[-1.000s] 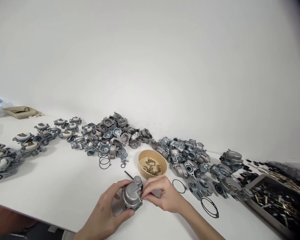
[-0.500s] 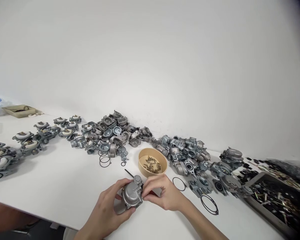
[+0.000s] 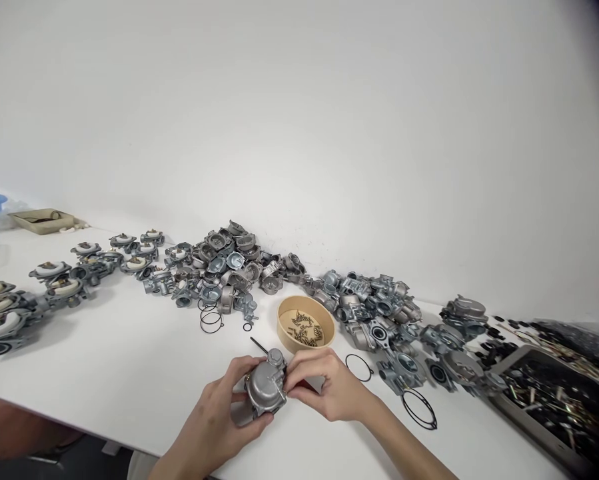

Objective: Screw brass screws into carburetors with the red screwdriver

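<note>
My left hand [image 3: 224, 413] is closed around a grey metal carburetor [image 3: 266, 387], thumb at its near edge and fingers at the far side. Its rounded float bowl faces up. At the right side of the carburetor, my right hand [image 3: 324, 385] pinches thumb and fingers together against the bowl's edge; whatever small piece they hold is mostly hidden. Behind the carburetor lies a screwdriver [image 3: 258, 345], its dark shaft poking out to the left and a bit of red handle showing under my right hand.
A round tan tub [image 3: 306, 323] holds small brass-coloured screws. Piled float bowls [image 3: 234, 260] and carburetor bodies [image 3: 374, 300] line the wall. Black rubber rings [image 3: 419, 409] lie on the white table. Carburetors with white floats [image 3: 64, 288] stand left; a parts tray [image 3: 534, 427] sits right.
Both hands keep their grip on the carburetor and have barely shifted. The whole view has moved very slightly.
</note>
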A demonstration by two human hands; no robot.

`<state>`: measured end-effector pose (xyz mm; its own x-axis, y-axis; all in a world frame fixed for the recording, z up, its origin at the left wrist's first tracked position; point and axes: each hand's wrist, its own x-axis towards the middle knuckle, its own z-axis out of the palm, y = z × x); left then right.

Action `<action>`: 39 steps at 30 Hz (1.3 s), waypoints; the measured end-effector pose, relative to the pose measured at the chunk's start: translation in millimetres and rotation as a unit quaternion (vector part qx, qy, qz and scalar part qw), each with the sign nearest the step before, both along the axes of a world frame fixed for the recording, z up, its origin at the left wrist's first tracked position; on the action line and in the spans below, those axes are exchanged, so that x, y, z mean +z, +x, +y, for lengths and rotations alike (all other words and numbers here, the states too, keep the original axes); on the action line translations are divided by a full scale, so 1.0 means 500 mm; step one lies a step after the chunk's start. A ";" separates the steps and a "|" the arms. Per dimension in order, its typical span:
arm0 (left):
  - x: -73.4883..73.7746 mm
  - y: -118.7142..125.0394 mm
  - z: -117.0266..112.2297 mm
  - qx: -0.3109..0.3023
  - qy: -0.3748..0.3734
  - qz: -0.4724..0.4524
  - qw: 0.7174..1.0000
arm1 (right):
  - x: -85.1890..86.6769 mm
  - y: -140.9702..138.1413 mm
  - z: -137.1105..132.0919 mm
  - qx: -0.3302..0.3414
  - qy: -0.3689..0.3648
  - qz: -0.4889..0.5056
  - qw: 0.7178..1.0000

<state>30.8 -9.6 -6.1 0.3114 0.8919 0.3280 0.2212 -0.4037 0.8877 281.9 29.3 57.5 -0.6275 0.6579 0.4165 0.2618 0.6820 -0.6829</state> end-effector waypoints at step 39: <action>-0.010 0.012 -0.013 0.073 0.028 -0.003 0.997 | -0.051 -0.053 -0.035 -0.131 0.098 -0.031 0.986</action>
